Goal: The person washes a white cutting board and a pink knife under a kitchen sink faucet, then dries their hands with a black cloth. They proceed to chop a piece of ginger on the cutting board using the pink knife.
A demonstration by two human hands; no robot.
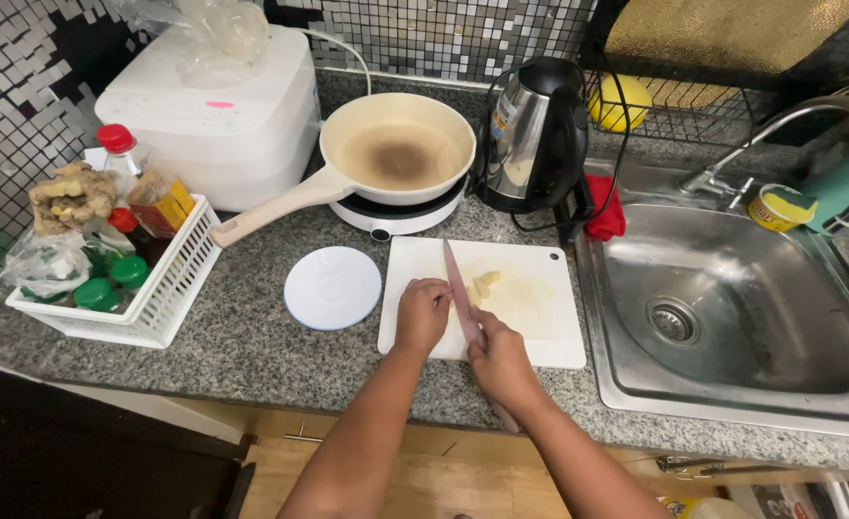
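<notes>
1. Right hand is wrapped tight around a pink knife, blade pointing far across the white cutting board.
2. Left hand is curled shut, knuckles pressed on the board just left of the blade.
3. Pale food pieces sit right by the blade.
4. Board's near edge is close to the counter lip; white plate left, sink right.

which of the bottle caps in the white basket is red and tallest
The red cap on the clear bottle at the back of the white plastic basket. It stands above the rest; the green round caps sit low near the front.
</notes>
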